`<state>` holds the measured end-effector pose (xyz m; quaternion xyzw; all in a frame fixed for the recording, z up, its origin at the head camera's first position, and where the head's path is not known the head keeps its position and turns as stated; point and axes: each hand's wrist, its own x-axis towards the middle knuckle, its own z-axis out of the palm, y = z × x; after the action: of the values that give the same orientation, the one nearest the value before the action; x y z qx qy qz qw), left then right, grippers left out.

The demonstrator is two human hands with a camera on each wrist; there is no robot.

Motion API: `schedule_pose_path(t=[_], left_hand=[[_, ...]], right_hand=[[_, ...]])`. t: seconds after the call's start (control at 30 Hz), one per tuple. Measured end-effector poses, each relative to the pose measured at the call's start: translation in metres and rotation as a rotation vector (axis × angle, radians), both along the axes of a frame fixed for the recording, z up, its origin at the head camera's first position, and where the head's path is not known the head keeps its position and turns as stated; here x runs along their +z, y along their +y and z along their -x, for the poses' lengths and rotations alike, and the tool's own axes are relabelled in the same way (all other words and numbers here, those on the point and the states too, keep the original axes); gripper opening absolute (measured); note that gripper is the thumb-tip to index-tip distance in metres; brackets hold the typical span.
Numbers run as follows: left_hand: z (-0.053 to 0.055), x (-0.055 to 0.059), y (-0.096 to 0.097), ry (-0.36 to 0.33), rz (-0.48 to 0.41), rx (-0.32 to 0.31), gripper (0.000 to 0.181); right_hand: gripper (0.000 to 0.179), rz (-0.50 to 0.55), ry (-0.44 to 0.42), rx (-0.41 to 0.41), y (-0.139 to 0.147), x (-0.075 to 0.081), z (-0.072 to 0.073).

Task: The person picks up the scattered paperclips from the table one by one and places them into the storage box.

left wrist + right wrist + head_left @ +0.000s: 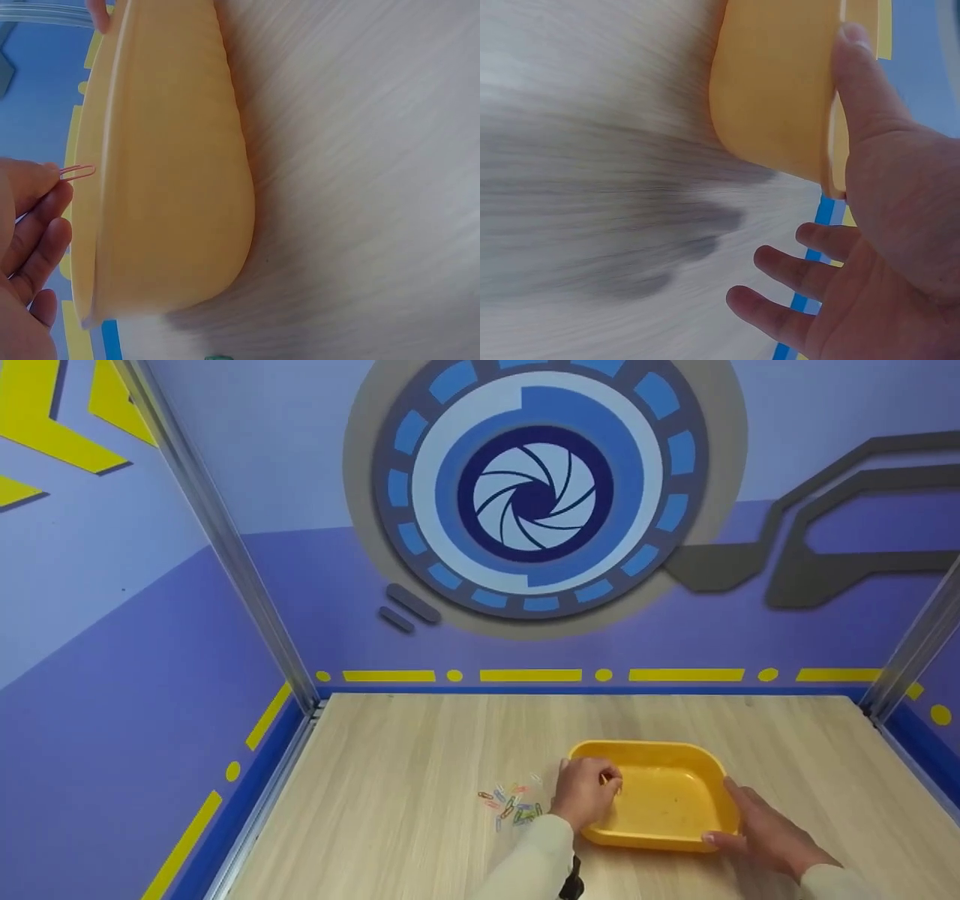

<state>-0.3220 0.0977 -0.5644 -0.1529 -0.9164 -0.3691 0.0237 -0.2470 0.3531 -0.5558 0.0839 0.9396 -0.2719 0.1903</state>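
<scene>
My left hand (pixel 583 793) reaches over the left rim of a yellow plastic tray (pixel 660 840) and pinches a pink paper clip (pixel 79 172) between thumb and forefinger. Its other fingers are loosely bent. At the tray's near right corner is my right hand (pixel 772 829), its thumb (pixel 866 82) lying straight along the rim. Three other fingers stretch out beside the tray without holding anything, and the forefinger is hidden in the right wrist view. Left of the tray, several coloured paper clips (pixel 508 808) lie in a loose pile on the table.
The wooden table (pixel 390 780) meets a blue and purple printed back wall (pixel 285 585). Metal posts (pixel 259 600) stand at its corners. A black strap (pixel 572 881) shows by the left sleeve (pixel 529 859).
</scene>
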Motion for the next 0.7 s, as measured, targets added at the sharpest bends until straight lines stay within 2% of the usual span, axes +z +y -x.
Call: schedule_pose_path(t=[0.13,0.3,0.43,0.7], left_hand=[[-0.002,-0.0002,0.0034,-0.003,-0.014,-0.011,0.004],[-0.0039,-0.004,-0.0001,-0.001,-0.018,-0.016,0.006],[-0.0051,-0.0057,-0.0019,0.028,-0.003,-0.025,0.006],[-0.0044,0.0,-0.0017,0.044,-0.013,-0.026,0.004]], right_hand=[[0.122,-0.019,-0.023,-0.013,0.0001,0.0013,0.0003],[0.122,0.009,-0.066,-0.042,-0.0048,0.0013,-0.0014],[0.122,0.027,-0.076,-0.052,-0.0066,0.003,-0.001],[0.126,0.038,-0.084,-0.069,-0.0023,0.0063,0.0018]])
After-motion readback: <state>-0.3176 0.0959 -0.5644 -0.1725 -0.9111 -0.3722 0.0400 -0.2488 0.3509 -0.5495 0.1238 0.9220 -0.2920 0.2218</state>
